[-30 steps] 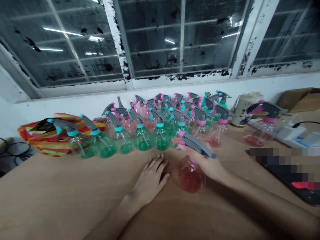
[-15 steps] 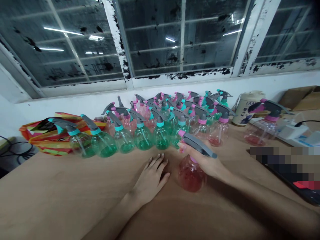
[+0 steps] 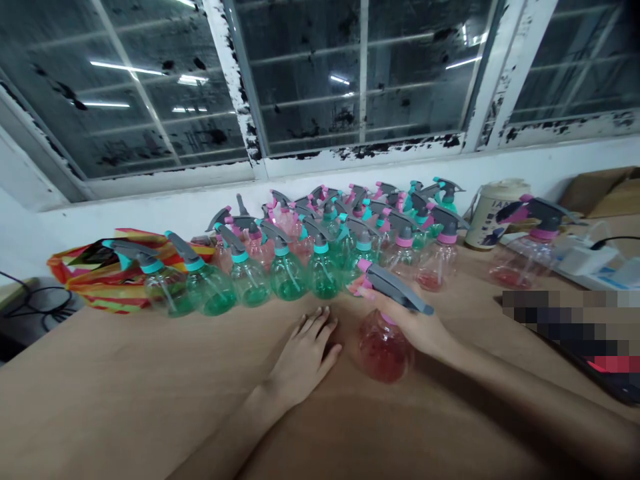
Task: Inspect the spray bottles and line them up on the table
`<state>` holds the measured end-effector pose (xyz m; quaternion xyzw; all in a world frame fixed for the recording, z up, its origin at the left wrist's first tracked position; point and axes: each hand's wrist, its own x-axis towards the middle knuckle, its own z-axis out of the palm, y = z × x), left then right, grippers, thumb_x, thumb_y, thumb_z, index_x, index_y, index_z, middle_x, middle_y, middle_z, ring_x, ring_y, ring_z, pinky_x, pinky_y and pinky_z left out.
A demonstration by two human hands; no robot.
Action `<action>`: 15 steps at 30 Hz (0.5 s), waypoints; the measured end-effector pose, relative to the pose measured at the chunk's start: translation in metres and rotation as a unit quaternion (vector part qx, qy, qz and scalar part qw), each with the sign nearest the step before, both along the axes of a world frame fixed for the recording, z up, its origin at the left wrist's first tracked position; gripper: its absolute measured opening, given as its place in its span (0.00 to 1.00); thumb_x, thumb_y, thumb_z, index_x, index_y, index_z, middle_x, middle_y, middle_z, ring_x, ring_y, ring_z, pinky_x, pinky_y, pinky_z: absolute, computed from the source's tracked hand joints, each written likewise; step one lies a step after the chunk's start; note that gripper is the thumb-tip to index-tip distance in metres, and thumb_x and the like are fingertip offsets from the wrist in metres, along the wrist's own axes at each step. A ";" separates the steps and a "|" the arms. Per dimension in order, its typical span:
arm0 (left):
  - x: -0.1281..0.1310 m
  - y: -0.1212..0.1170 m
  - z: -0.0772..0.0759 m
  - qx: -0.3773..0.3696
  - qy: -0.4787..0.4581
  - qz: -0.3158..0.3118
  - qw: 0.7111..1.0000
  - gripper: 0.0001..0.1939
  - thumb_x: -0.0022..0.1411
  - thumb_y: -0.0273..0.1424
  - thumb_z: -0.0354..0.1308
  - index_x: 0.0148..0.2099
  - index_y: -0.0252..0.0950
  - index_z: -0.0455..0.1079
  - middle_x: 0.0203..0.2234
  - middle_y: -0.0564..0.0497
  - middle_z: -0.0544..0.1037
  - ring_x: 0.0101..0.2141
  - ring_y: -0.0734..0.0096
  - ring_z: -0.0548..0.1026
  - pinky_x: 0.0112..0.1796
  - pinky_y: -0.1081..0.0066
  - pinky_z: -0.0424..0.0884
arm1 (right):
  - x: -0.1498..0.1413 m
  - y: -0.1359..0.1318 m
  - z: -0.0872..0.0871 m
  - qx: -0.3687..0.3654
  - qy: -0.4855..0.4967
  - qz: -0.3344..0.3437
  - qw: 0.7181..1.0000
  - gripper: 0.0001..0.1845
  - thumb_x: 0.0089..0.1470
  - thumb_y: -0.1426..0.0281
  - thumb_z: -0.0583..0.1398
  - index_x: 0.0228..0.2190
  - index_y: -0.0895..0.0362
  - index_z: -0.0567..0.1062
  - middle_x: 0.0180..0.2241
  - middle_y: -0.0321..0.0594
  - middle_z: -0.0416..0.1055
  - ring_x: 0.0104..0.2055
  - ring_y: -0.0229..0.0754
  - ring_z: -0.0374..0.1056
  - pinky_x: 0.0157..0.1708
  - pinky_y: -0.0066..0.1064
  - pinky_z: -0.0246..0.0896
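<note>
My right hand [image 3: 417,323] is wrapped round the neck of a pink-collared spray bottle [image 3: 384,350], its fingers near the trigger. Reddish-pink liquid shows in the round clear body, and the grey head points its pink nozzle to the left. To the left of that bottle, my left hand [image 3: 303,360] lies flat on the tabletop [image 3: 125,393], palm down, fingers outstretched, holding nothing. Beyond both hands stands a row of spray bottles, among them a green one [image 3: 325,277] with a turquoise collar and a pink one [image 3: 437,263].
More spray bottles crowd behind, against the wall. A striped orange bag [image 3: 100,283] lies at the left. Toward the right are a lone pink spray bottle [image 3: 523,260], a cream container [image 3: 493,213], a power strip with chargers [image 3: 587,257] and a partly blurred dark device [image 3: 607,387].
The view has shifted very slightly. Both hands and the held spray bottle stay nearly where they were, with the same grip.
</note>
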<state>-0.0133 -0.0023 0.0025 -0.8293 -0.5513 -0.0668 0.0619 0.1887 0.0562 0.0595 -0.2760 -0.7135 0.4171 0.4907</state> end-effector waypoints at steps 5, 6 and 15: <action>-0.001 0.001 -0.002 0.012 -0.007 -0.007 1.000 0.22 0.69 0.38 0.43 0.60 0.32 0.59 0.59 0.43 0.61 0.60 0.60 0.56 0.57 0.56 0.55 | 0.001 -0.002 0.000 -0.009 0.007 -0.008 1.000 0.09 0.50 0.63 0.62 0.34 0.51 0.77 0.36 0.38 0.76 0.43 0.47 0.71 0.45 0.40 0.65; -0.002 0.001 -0.002 0.014 -0.005 -0.007 1.000 0.22 0.69 0.38 0.43 0.60 0.32 0.59 0.60 0.43 0.61 0.60 0.60 0.56 0.57 0.56 0.55 | 0.001 -0.002 0.000 -0.004 0.006 -0.010 1.000 0.09 0.50 0.64 0.62 0.35 0.51 0.77 0.36 0.38 0.76 0.43 0.48 0.71 0.46 0.41 0.64; 0.000 0.001 -0.001 0.011 0.013 0.000 1.000 0.22 0.69 0.38 0.44 0.60 0.32 0.59 0.60 0.43 0.60 0.60 0.59 0.57 0.57 0.55 0.55 | 0.002 -0.002 0.001 0.003 -0.010 -0.003 1.000 0.11 0.51 0.64 0.61 0.38 0.51 0.77 0.39 0.39 0.76 0.45 0.48 0.70 0.48 0.40 0.62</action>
